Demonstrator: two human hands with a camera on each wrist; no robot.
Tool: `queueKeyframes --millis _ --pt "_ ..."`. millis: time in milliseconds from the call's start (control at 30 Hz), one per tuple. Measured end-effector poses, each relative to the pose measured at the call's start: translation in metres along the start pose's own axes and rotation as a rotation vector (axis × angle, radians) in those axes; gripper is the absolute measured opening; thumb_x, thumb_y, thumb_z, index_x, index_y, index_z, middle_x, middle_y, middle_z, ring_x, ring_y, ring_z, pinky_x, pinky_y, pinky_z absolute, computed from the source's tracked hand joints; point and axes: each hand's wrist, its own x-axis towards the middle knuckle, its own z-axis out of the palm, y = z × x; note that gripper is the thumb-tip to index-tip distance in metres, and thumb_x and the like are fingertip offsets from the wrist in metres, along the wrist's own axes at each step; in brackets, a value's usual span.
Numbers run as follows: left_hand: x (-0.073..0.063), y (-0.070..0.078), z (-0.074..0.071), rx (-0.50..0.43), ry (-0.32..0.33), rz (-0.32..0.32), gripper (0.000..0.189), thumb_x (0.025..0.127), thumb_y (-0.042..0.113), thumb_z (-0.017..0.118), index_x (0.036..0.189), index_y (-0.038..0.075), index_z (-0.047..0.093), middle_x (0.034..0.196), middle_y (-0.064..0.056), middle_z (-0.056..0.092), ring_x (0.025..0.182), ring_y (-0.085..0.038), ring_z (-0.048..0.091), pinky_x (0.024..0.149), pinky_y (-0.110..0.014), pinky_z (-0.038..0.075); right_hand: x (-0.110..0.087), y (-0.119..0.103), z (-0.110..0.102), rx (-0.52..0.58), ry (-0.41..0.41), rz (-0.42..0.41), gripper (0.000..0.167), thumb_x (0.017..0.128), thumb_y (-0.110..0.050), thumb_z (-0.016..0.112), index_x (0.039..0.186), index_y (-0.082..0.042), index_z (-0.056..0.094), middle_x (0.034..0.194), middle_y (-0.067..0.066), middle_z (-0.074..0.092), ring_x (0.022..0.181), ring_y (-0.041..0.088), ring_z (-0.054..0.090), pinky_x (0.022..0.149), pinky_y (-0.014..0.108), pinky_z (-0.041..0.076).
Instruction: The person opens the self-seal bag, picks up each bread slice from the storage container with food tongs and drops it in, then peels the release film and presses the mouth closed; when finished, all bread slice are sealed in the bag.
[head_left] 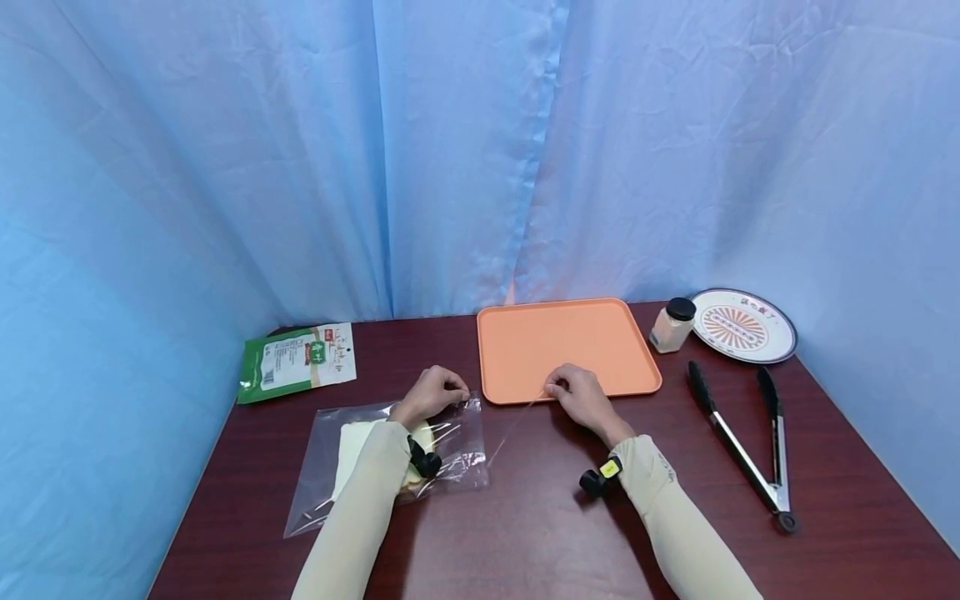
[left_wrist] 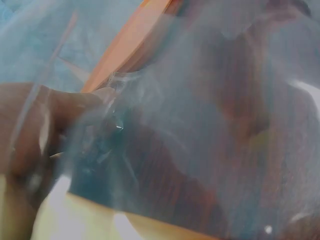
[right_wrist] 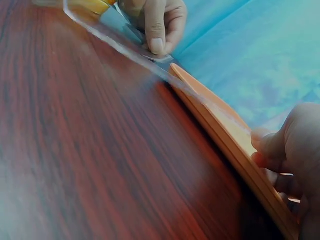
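A clear plastic bag (head_left: 468,450) lies on the left half of the table, with pale sliced bread (head_left: 351,450) inside, partly hidden by my left forearm. My left hand (head_left: 433,393) pinches the bag's far right corner between thumb and fingers. Film covers most of the left wrist view, blurring that hand (left_wrist: 50,117). A thin clear strip (right_wrist: 135,59) stretches from the bag's right side to my right hand (head_left: 583,398), which pinches its end above the near edge of the orange tray (head_left: 555,350). The right wrist view shows this right hand (right_wrist: 300,155) beside the tray rim.
A green and white packet (head_left: 296,364) lies at the back left. Toward the back right stand a black-lidded jar (head_left: 672,327) and a patterned plate (head_left: 742,325). Metal tongs with black tips (head_left: 750,467) lie spread on the right. Blue curtains (head_left: 465,167) enclose the table.
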Motion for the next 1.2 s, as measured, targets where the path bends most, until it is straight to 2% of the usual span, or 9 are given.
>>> queueKeyframes --millis 167,433,733,967,1100,1200 --pt "0.000 -0.001 0.001 0.003 -0.010 -0.017 0.008 0.089 0.005 0.072 0.086 0.002 0.078 0.079 -0.008 0.075 0.064 -0.004 0.057 0.062 -0.018 0.047 -0.006 0.004 -0.007 -0.015 0.018 0.015 0.007 0.094 -0.011 0.069 0.088 -0.014 0.071 0.088 0.003 0.069 0.081 0.015 0.060 0.077 0.034 0.049" --pt "0.001 -0.001 0.001 0.007 -0.005 -0.015 0.008 0.089 0.005 0.072 0.085 0.002 0.078 0.079 -0.008 0.075 0.064 -0.003 0.057 0.062 -0.018 0.047 -0.022 0.011 -0.021 -0.096 0.092 -0.050 0.006 0.091 -0.011 0.072 0.087 -0.015 0.071 0.088 0.002 0.069 0.081 0.015 0.061 0.075 0.033 0.049" --pt "0.001 0.000 -0.001 0.030 -0.003 -0.021 0.007 0.090 0.006 0.072 0.086 0.004 0.078 0.080 -0.007 0.074 0.065 -0.005 0.056 0.063 -0.019 0.047 -0.040 0.024 -0.038 -0.136 0.170 -0.081 0.005 0.091 -0.009 0.072 0.087 -0.012 0.071 0.088 0.003 0.068 0.087 0.019 0.062 0.080 0.041 0.049" --pt "0.000 0.000 -0.001 0.030 -0.010 -0.019 0.008 0.090 0.007 0.072 0.087 0.004 0.078 0.081 -0.008 0.075 0.065 -0.005 0.058 0.063 -0.020 0.047 -0.041 0.021 -0.034 -0.159 0.133 -0.112 0.005 0.094 -0.016 0.070 0.092 -0.012 0.072 0.092 0.001 0.069 0.091 0.019 0.062 0.083 0.042 0.051" --pt "0.001 -0.001 0.000 0.024 -0.012 -0.025 0.008 0.090 0.007 0.072 0.086 0.004 0.078 0.081 -0.008 0.075 0.065 -0.005 0.058 0.064 -0.019 0.048 -0.037 0.015 -0.026 -0.203 0.086 -0.192 0.004 0.092 -0.016 0.073 0.095 -0.017 0.073 0.094 -0.001 0.069 0.094 0.018 0.062 0.085 0.041 0.052" --pt "0.002 -0.001 0.001 0.024 -0.006 -0.020 0.007 0.090 0.007 0.073 0.086 0.004 0.078 0.080 -0.008 0.075 0.065 -0.005 0.058 0.063 -0.019 0.048 -0.033 0.010 -0.020 -0.237 0.061 -0.283 0.007 0.090 -0.016 0.075 0.096 -0.018 0.074 0.093 -0.002 0.068 0.093 0.017 0.061 0.083 0.040 0.051"
